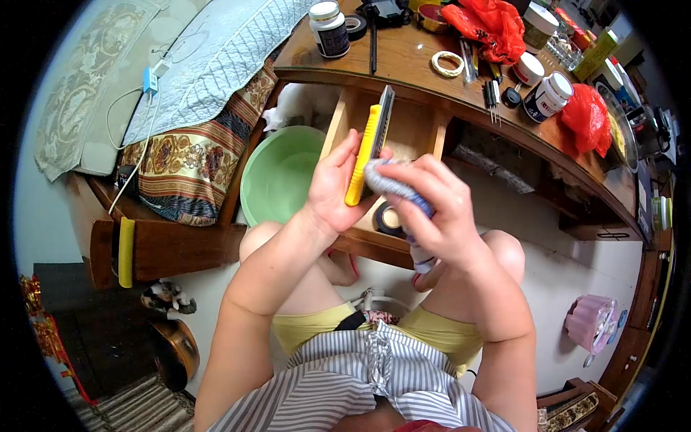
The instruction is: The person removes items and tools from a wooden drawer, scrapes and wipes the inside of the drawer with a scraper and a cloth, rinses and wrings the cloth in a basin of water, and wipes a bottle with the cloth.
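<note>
In my left hand [332,180] lies a yellow utility knife [365,155], held upright and slightly tilted, its dark and silver side facing right. My right hand [443,205] grips a grey and blue cloth [389,180], bunched against the lower part of the knife. Part of the cloth hangs down below that hand. Both hands are above an open wooden drawer [337,135], which contains a black tape roll [389,218] partly covered by the cloth.
Behind the drawer is a wooden desk [410,54] with bottles, a cream tape ring [448,64], and red plastic bags [489,32]. A green basin [277,176] stands left of the drawer. A cat [167,298] is on the floor at left, a pink bin [590,322] at right.
</note>
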`<state>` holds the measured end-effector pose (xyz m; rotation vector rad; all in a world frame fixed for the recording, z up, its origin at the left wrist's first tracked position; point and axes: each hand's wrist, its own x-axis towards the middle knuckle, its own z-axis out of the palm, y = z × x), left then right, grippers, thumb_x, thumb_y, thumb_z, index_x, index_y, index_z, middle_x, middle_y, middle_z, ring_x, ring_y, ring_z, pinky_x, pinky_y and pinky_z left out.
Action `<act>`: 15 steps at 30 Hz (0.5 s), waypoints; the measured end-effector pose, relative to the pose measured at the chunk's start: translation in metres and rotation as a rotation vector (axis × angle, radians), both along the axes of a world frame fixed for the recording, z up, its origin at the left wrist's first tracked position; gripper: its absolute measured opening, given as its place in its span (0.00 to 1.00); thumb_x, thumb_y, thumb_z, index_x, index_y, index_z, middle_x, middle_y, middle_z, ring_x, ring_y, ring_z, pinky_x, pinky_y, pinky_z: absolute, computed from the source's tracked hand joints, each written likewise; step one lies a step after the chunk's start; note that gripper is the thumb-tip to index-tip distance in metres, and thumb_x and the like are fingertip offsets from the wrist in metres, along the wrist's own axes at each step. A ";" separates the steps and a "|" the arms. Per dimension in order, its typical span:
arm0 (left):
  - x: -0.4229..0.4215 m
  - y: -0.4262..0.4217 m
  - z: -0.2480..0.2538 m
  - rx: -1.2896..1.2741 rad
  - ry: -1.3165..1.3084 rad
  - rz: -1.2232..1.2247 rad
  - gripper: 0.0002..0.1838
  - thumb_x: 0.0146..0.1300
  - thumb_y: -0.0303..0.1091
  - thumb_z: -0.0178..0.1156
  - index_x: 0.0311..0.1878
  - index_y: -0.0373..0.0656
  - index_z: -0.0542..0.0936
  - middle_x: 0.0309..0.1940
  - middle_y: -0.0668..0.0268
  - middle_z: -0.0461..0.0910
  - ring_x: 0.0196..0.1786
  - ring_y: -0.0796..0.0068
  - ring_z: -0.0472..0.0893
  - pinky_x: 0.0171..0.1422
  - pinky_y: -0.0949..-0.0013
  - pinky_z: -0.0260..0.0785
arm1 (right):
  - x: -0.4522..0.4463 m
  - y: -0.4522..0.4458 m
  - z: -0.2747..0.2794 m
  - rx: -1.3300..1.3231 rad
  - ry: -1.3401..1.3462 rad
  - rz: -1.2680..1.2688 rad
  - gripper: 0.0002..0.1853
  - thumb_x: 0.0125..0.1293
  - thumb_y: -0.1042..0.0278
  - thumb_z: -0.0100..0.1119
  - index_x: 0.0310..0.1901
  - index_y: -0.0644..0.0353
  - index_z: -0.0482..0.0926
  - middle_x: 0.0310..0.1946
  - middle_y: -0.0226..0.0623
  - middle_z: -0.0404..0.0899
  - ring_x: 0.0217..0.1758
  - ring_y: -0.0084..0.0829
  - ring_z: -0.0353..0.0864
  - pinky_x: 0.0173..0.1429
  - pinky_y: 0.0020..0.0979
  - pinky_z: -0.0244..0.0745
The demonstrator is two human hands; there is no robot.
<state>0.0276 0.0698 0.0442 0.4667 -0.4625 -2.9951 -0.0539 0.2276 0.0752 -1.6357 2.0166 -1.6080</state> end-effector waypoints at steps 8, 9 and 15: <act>-0.003 0.011 -0.010 0.036 0.164 -0.094 0.19 0.75 0.45 0.44 0.56 0.40 0.72 0.40 0.62 0.75 0.35 0.73 0.72 0.38 0.71 0.67 | -0.025 -0.003 0.001 -0.167 0.099 -0.315 0.19 0.57 0.79 0.63 0.52 0.59 0.80 0.33 0.42 0.76 0.33 0.36 0.78 0.38 0.31 0.74; -0.002 0.015 -0.005 -0.032 0.102 -0.096 0.19 0.75 0.45 0.44 0.56 0.41 0.71 0.40 0.61 0.75 0.35 0.73 0.72 0.37 0.72 0.67 | -0.029 -0.004 0.001 -0.191 0.128 -0.340 0.20 0.56 0.78 0.63 0.53 0.58 0.80 0.34 0.41 0.75 0.33 0.36 0.77 0.37 0.32 0.74; 0.000 0.022 -0.002 -0.310 0.020 -0.095 0.19 0.75 0.46 0.44 0.51 0.39 0.73 0.38 0.61 0.78 0.37 0.71 0.78 0.38 0.68 0.73 | -0.033 -0.005 -0.003 0.057 0.279 -0.482 0.22 0.58 0.72 0.62 0.56 0.46 0.77 0.35 0.36 0.74 0.33 0.37 0.79 0.34 0.35 0.76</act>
